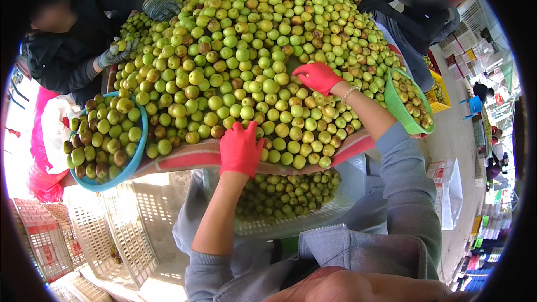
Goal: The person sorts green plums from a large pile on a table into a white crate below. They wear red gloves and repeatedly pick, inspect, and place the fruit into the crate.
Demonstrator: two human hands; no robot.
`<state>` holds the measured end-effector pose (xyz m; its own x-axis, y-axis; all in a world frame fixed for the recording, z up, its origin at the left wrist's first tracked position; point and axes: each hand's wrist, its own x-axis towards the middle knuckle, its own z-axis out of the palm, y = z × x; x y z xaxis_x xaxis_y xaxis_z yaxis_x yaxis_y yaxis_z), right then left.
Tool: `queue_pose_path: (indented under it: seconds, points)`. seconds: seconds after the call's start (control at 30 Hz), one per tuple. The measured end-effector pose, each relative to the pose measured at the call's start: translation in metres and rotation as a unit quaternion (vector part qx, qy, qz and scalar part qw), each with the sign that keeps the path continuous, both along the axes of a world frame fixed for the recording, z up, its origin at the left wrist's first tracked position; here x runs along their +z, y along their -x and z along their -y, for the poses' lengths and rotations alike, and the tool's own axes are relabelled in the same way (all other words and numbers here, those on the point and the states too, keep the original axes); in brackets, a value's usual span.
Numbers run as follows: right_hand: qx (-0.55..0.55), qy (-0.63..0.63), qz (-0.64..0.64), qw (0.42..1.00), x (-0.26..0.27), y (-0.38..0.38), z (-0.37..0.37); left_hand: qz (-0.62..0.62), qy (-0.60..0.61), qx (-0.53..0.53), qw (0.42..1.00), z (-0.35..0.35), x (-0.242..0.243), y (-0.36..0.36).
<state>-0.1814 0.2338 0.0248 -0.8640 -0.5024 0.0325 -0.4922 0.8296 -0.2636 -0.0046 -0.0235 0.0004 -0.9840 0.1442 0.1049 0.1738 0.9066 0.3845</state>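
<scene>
A broad heap of green and brown-blotched jujubes [235,54] covers the table before me. My left hand [240,149], in a red glove, rests at the near edge of the heap, its fingers touching fruit; whether it grips one cannot be told. My right hand [318,77], also red-gloved, reaches over the middle of the heap with its fingers bent; its fingertips are partly hidden. Below the table edge, a lined crate holds more jujubes [289,195] between my legs. The striped cloth [188,160] runs along the table's near edge.
A blue basin [144,134] of jujubes stands at left, a green basket [398,111] at right. Co-workers sit on both sides; the left one's gloved hands [161,8] touch the heap. White plastic crates [126,226] stand on the floor at lower left, a yellow crate [440,105] at right.
</scene>
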Motion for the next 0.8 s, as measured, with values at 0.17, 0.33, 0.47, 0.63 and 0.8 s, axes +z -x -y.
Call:
queue_pose_path:
  seconds: [0.17,0.33,0.47,0.63,0.8]
  points:
    - [-0.251,0.254,-0.017,0.934,0.043,0.059,0.002,-0.006,-0.014,0.001,1.000,0.001,0.000,0.000]
    - [-0.390,0.278,0.094,0.873,-0.024,0.119,-0.023,-0.022,-0.030,-0.011,0.999,-0.003,-0.002,0.007]
    - [-0.260,0.105,0.119,0.952,-0.010,0.091,-0.024,-0.062,-0.122,0.040,0.990,-0.002,-0.001,0.008]
    - [-0.138,0.081,0.070,0.985,0.034,0.008,0.027,0.138,-0.633,0.086,0.757,-0.013,0.007,0.015]
    - [0.046,0.224,0.268,0.936,0.062,-0.067,0.076,0.339,-0.848,0.172,0.369,-0.012,0.025,0.011]
